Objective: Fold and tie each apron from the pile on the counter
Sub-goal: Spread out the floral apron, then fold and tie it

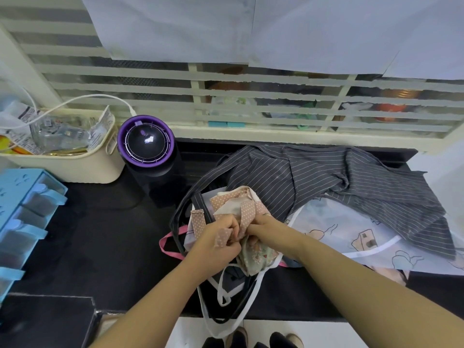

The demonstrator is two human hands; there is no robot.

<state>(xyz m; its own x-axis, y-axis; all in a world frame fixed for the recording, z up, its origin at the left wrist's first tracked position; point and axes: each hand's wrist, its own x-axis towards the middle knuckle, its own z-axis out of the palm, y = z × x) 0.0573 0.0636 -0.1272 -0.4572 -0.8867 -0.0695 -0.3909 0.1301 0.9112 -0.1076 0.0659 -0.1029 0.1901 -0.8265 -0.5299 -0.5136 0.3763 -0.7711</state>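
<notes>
The pink dotted apron (236,204) sits bunched on the pile at the front of the dark desk (100,234) — my left hand (221,239) curls round its strap, and my right hand (263,229) pinches the cloth close beside it. A grey striped apron (339,177) and a cartoon-print apron (339,229) lie behind and to the right — a purple-rimmed appliance (145,141) stands farther left.

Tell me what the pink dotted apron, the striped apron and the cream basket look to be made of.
The pink dotted apron: thin woven cloth, probably cotton, matte; it crumples softly where the left hand and right hand grip it. The striped apron: dark woven fabric, fine white pinstripes, matte, in loose folds. The cream basket: likely moulded plastic, smooth, faint sheen, rounded rim.
</notes>
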